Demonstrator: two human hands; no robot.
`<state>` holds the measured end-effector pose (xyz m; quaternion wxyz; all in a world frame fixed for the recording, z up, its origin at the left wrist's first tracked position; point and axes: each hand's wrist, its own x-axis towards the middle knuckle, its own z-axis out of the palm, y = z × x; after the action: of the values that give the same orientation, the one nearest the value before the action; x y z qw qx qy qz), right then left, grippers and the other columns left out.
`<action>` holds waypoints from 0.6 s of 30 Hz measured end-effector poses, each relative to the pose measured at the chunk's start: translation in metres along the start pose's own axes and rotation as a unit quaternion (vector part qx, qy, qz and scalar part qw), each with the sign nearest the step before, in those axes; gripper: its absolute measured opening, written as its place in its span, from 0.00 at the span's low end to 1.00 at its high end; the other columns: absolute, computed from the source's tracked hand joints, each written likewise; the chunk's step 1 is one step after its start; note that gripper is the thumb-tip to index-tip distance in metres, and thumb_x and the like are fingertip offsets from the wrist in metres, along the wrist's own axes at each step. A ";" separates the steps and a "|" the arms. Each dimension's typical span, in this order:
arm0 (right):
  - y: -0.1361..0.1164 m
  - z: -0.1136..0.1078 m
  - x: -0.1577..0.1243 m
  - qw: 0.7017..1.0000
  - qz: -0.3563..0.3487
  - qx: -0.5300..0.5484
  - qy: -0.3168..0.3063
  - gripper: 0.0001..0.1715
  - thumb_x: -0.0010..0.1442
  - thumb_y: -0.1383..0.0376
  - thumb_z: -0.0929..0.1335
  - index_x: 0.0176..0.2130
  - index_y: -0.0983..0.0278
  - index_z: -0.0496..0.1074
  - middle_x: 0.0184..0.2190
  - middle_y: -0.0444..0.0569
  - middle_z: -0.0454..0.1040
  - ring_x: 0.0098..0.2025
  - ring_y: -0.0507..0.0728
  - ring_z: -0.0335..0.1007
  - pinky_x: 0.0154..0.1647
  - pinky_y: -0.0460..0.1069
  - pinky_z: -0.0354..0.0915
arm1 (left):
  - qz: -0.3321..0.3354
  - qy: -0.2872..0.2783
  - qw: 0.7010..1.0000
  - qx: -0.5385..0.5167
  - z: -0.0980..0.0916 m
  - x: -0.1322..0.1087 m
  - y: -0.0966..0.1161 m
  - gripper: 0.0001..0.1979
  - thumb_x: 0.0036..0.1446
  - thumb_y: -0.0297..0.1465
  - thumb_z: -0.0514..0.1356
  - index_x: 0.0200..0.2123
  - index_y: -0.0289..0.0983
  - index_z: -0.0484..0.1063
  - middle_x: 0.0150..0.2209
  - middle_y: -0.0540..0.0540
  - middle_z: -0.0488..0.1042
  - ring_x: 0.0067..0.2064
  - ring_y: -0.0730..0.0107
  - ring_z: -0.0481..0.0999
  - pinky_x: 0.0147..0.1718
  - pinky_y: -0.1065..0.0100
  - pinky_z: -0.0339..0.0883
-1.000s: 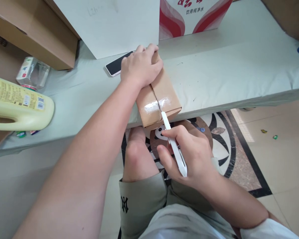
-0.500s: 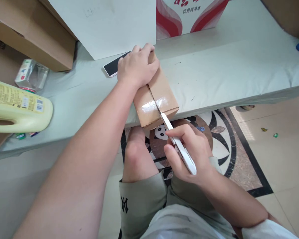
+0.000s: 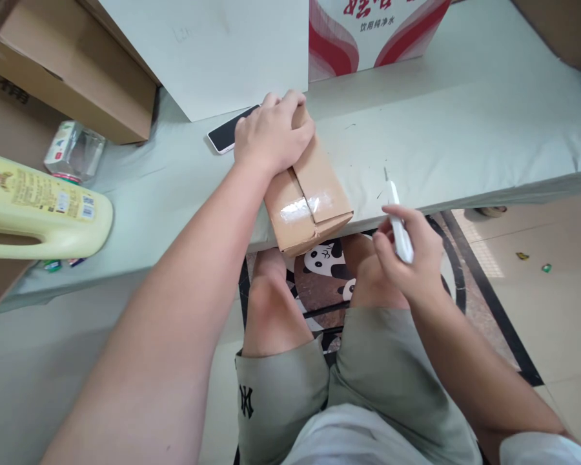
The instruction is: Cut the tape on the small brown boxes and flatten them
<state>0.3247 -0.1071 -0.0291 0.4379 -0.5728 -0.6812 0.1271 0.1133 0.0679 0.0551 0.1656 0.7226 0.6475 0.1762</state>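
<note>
A small brown cardboard box point(image 3: 322, 187) lies at the table's front edge, its near end overhanging. Shiny clear tape crosses the near part of its top, and the tape is slit along the seam. My left hand point(image 3: 275, 132) grips the far end of the box, fingers wrapped over it. To the right of the box, apart from it, my right hand point(image 3: 414, 248) holds a white utility knife point(image 3: 399, 232) with its thin blade out, pointing away from me. A phone point(image 3: 227, 132) lies partly behind my left hand.
A white box point(image 3: 213, 51) and a red-and-white carton point(image 3: 375, 39) stand behind. On the left are a cardboard box point(image 3: 82, 71), a clear plastic container point(image 3: 75, 152) and a yellow bottle point(image 3: 43, 210). The table edge runs close to my knees.
My right hand has moved the knife away from the box's near end, up and to the right. My left hand keeps its grip on the box. The view has shifted slightly.
</note>
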 end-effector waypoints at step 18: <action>0.002 0.048 -0.002 0.982 0.065 0.043 -0.174 0.19 0.65 0.59 0.66 0.53 0.64 0.74 0.52 0.60 0.78 0.57 0.68 0.75 0.60 0.67 0.70 | -0.050 0.115 0.929 -0.349 -0.019 -0.034 -0.059 0.30 0.52 0.46 0.71 0.56 0.45 0.70 0.49 0.47 0.75 0.62 0.50 0.68 0.52 0.56 0.64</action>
<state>0.2904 -0.0928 -0.0598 0.3279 -0.5652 -0.7024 0.2824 0.0490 0.0409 0.0430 0.3404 0.5609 0.5950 0.4642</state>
